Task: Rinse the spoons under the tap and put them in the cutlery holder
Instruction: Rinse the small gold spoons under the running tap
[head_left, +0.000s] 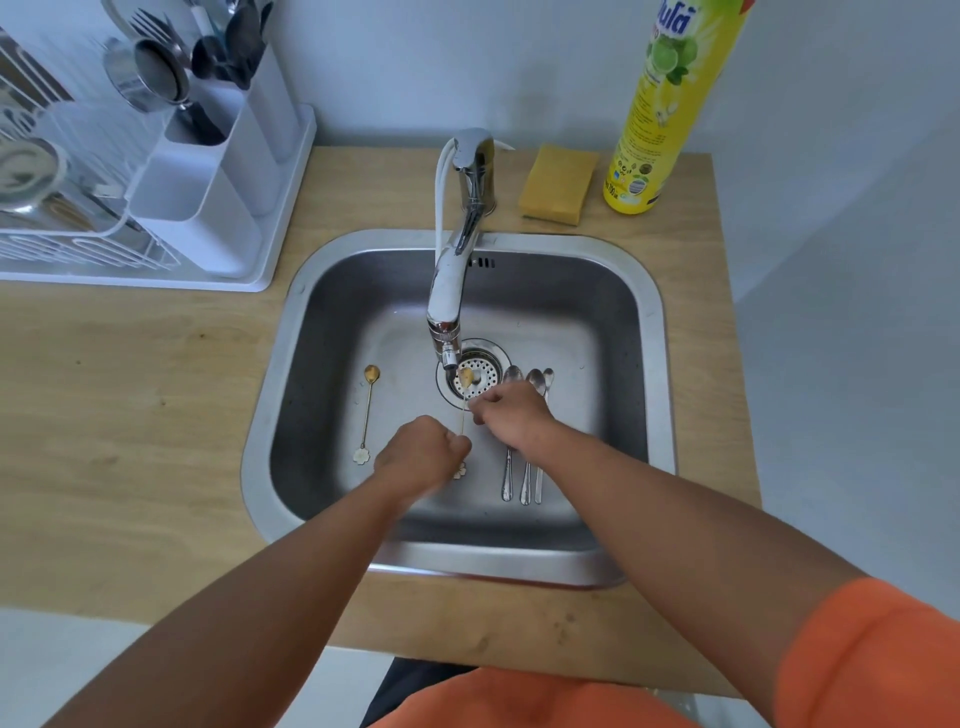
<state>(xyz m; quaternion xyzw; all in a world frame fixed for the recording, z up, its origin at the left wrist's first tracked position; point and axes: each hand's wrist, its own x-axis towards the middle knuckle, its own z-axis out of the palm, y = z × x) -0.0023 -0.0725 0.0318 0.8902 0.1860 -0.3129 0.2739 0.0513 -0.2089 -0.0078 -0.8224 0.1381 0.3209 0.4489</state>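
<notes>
Both hands were down in the sink (644, 364), working one thin gold spoon (465, 378). The left hand (418, 457) was curled into a closed fist round the flower end of the handle. The right hand (511, 413) was pinched shut on the stem higher up, so the bowl sat right under the tap (447, 291), over the drain; couldn't tell if water was running. A second gold spoon (368, 410) lay off to the left of the left hand, probably waiting its turn. Three steel spoons (524, 483) lay partly under the right wrist. The cutlery holder (208, 208) was way up left on the desk (130, 389).
</notes>
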